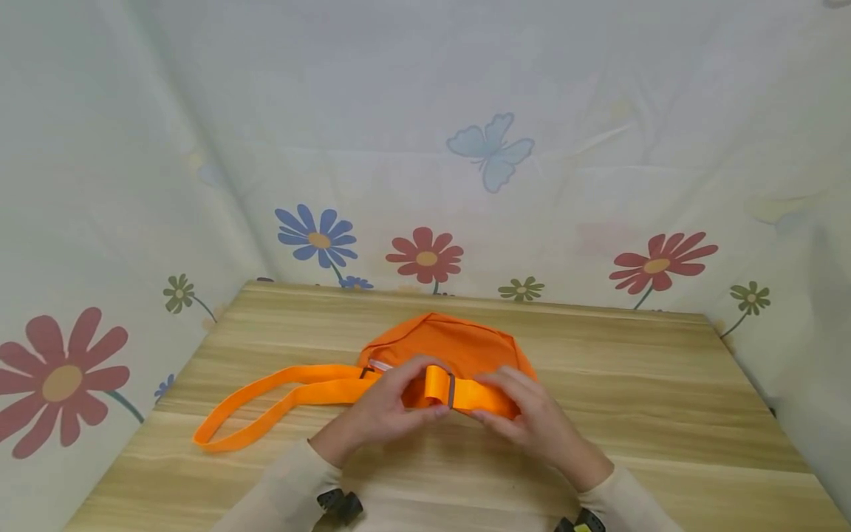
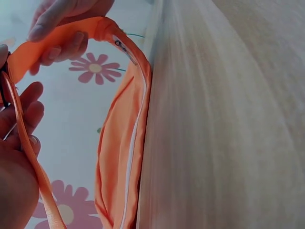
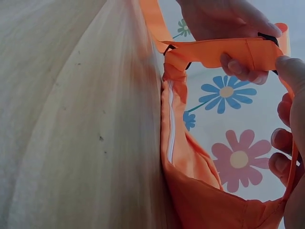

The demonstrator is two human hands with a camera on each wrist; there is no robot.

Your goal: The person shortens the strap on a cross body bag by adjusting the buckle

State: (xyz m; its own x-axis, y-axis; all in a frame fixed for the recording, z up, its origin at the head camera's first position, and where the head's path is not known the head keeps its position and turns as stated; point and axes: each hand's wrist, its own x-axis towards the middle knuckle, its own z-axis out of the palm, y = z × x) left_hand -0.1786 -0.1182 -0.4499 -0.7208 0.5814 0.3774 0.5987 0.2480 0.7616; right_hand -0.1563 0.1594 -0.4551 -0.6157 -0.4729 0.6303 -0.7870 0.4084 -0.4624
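An orange fabric bag (image 1: 459, 343) lies on the tabletop, its white zipper (image 2: 131, 157) showing along one edge in both wrist views. Above its near side, both hands hold the orange webbing strap (image 1: 488, 397). My left hand (image 1: 388, 406) pinches the strap at a folded-over end (image 1: 435, 386), beside a dark slider buckle (image 1: 451, 391). To the right of that buckle, my right hand (image 1: 535, 417) grips the flat strap between thumb and fingers. A long strap loop (image 1: 246, 441) trails across the table to the left, running through a second dark buckle (image 1: 367, 372) near the bag.
The wood-grain table (image 1: 631, 369) stretches out around the bag. White cloth (image 1: 372, 96) printed with flowers and a butterfly hangs behind and at both sides. Small black devices sit on the left wrist (image 1: 340, 505) and right wrist (image 1: 583, 521).
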